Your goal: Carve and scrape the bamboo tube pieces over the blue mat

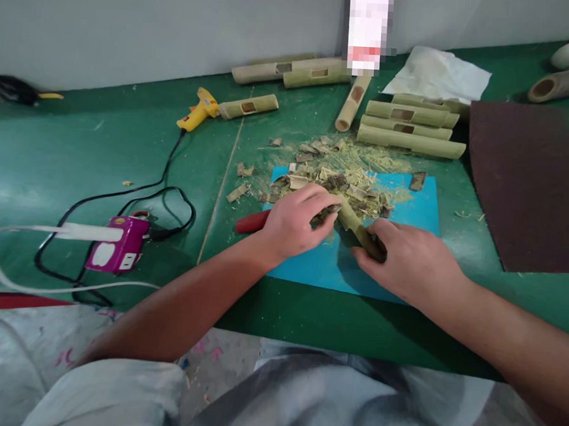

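Note:
My right hand (403,257) is wrapped round the near end of a green bamboo tube (353,223), which slants away from me above a blue sheet (305,268). Close to the tube's far end, the fingers of my left hand (298,220) curl in a pinch. Something small and dark shows between them, too hidden to name. A red handle (251,223) sticks out from behind my left hand, and the rest of that tool is out of sight. Bamboo chips and shavings (334,180) lie heaped on the sheet just beyond both hands.
Several notched bamboo tubes (412,142) lie at the back right, with white paper (439,72) over some. A yellow glue gun (199,110) touches another tube (250,107). Its black cord runs towards a purple power adapter (118,245). A dark brown sheet (529,187) lies right.

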Tool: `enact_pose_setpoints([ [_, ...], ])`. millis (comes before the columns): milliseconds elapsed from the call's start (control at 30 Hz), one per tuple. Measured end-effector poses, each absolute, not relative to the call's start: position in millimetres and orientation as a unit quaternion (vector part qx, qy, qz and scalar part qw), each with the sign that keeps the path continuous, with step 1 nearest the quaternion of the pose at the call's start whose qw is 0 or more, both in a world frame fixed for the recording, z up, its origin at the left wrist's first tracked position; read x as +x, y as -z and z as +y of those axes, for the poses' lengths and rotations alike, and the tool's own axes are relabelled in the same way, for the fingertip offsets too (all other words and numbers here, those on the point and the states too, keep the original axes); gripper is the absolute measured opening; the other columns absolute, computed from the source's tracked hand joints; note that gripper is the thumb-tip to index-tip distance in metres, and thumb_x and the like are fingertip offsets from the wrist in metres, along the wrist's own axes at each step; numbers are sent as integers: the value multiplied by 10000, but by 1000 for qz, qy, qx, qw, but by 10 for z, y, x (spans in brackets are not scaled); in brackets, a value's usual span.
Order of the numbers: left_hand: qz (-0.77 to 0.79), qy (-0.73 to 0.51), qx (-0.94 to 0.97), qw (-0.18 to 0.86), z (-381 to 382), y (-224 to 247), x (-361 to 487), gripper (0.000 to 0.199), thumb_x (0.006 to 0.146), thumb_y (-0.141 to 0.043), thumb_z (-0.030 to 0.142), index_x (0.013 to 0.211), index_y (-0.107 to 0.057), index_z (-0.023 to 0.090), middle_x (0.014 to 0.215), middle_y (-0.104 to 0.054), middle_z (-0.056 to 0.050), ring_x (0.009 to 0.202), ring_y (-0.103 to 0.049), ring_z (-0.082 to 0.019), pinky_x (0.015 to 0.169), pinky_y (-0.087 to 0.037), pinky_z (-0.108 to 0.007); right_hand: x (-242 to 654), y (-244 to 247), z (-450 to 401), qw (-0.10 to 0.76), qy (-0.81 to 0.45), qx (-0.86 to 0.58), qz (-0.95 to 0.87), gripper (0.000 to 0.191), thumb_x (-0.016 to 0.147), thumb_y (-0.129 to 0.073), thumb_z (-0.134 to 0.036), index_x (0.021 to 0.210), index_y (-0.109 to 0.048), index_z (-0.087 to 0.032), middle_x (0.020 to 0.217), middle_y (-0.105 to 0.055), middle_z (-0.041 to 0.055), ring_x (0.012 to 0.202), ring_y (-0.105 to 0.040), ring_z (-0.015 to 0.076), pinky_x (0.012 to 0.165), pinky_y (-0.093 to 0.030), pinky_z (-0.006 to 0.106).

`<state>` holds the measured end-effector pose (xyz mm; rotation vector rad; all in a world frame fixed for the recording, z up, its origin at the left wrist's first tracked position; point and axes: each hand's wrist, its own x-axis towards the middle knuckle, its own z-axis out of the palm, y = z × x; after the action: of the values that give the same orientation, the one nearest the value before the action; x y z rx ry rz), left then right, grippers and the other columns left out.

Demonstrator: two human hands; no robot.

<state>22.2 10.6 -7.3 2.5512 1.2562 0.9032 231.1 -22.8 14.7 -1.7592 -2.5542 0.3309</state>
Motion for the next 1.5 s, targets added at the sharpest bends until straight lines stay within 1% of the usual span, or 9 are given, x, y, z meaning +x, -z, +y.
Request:
enact_pose_setpoints([
  [167,418,-269,863,91,110,88,187,214,891,-588,239,1078,-647,152,977,-678,-81,904,-649,-180,811,-540,-308,2313,-156,-228,8,-112,-567,-816,221,847,-478,-418,789,-525,-210,696,-603,27,583,-491,148,518,-167,290],
  [267,418,-269,863,95,119,89,182,186,919,-555,216,1065,-651,151,961,-684,-75,897,-645,-168,803,-530,-296,2313,-152,-226,5,-115,-565,-817,226,849,-479,-425,804,-529,-209,704,-605,29,582,-488,146,515,-164,288],
  [400,422,-310,846,102,113,52,198,151,946,-523,217,979,-661,164,883,-683,-47,833,-634,-143,791,-511,-276,2315,-153,-236,10,-107,-558,-823,230,857,-475,-417,805,-536,-201,718,-611,37,586,-490,143,515,-161,295],
  [567,481,-315,811,109,88,14,222,152,938,-525,237,876,-638,156,775,-653,-27,722,-602,-131,681,-478,-248,2310,-142,-249,15,-92,-555,-827,239,856,-471,-416,798,-542,-195,724,-615,42,584,-495,144,512,-154,297],
  [767,519,-337,772,148,77,31,252,79,887,-615,231,914,-669,180,774,-707,2,684,-640,-118,632,-483,-215,2317,-118,-248,19,-88,-549,-831,243,857,-476,-420,800,-543,-193,735,-627,50,596,-509,151,511,-162,299],
  [933,522,-347,763,158,63,28,268,79,872,-630,223,934,-649,179,758,-691,10,649,-628,-108,605,-493,-203,2325,-119,-251,20,-81,-548,-832,237,856,-481,-415,801,-546,-194,735,-629,45,597,-513,148,512,-167,299],
  [1133,504,-309,803,76,74,44,221,54,879,-627,220,890,-667,185,844,-693,-19,798,-643,-148,721,-500,-253,2312,-120,-234,14,-82,-550,-831,230,852,-484,-414,798,-540,-197,741,-629,42,606,-518,152,517,-163,297],
  [1300,434,-353,827,48,110,71,171,133,888,-583,142,982,-664,189,985,-685,-38,943,-643,-148,851,-515,-262,2309,-140,-231,-1,-94,-556,-826,235,853,-486,-423,801,-535,-200,744,-633,38,607,-520,154,517,-152,292],
  [1500,418,-355,836,34,107,42,177,129,912,-586,204,1009,-669,182,990,-698,-53,946,-654,-155,876,-524,-278,2317,-146,-244,3,-93,-555,-827,242,861,-470,-422,814,-542,-196,751,-637,48,617,-529,157,517,-146,295],
])
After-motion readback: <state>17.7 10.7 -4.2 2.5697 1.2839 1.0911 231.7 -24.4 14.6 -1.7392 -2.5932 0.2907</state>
